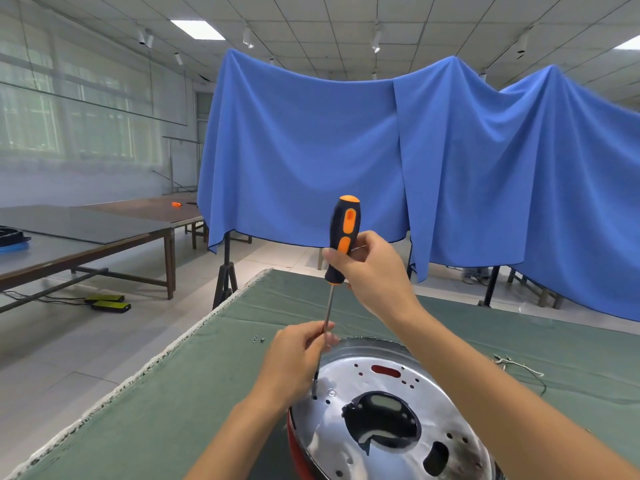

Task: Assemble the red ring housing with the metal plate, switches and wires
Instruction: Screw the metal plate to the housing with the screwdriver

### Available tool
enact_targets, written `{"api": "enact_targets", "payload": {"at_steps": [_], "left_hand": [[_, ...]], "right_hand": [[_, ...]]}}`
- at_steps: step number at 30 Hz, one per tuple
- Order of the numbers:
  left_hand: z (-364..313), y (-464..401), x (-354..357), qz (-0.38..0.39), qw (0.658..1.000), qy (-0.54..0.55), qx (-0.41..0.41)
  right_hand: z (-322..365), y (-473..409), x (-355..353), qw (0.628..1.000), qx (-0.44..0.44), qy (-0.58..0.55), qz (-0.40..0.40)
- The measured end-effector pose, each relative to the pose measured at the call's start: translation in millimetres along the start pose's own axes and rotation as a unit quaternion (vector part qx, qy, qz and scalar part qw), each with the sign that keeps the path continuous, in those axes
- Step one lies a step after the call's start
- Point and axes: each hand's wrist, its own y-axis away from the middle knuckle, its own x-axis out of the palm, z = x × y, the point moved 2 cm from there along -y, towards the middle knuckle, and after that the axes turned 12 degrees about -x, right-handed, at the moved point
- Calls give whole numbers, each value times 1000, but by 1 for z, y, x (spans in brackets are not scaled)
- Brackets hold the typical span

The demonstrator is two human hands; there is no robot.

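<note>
A shiny round metal plate with several holes lies on top of the red ring housing, low and right of centre on the green cloth. A black and orange screwdriver stands nearly upright, its tip at a hole near the plate's left edge. My right hand grips the lower part of the handle. My left hand pinches the steel shaft just above the plate. A fitted screw shows beside the tip. The screw under the tip is hidden.
Loose screws lie on the green cloth left of the plate. Thin wires lie at the right. The table's frayed left edge drops to a tiled floor. Blue drapes hang behind; other tables stand far left.
</note>
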Motion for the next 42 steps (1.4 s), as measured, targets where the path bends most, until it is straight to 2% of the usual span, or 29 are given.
{"api": "enact_targets", "payload": {"at_steps": [5, 10, 14, 19, 24, 31, 33, 38, 40, 42], "left_hand": [[6, 0, -3, 0, 996, 86, -24], [6, 0, -5, 13, 996, 85, -27], [8, 4, -5, 15, 997, 72, -20], [11, 10, -6, 7, 990, 130, -58], [12, 10, -9, 8, 992, 114, -51], [10, 17, -7, 14, 992, 116, -55], [11, 17, -7, 11, 992, 111, -59], [15, 17, -6, 3, 993, 101, -64], [15, 17, -5, 1, 993, 97, -60], [14, 18, -5, 2, 994, 97, -52]], "right_hand": [[2, 0, 5, 999, -9, 41, -4], [12, -8, 7, 998, -4, -39, 41], [13, -8, 7, 1000, -15, -24, 13], [14, 1, 10, 999, -36, -1, -12], [20, -5, 9, 995, -18, -73, 68], [23, 2, 8, 997, -48, 56, 9], [25, 5, 10, 998, -37, 40, 31], [33, -1, 4, 987, 8, -107, 120], [33, -2, 3, 987, -9, -103, 126], [30, -4, 3, 994, -37, -40, 95]]}}
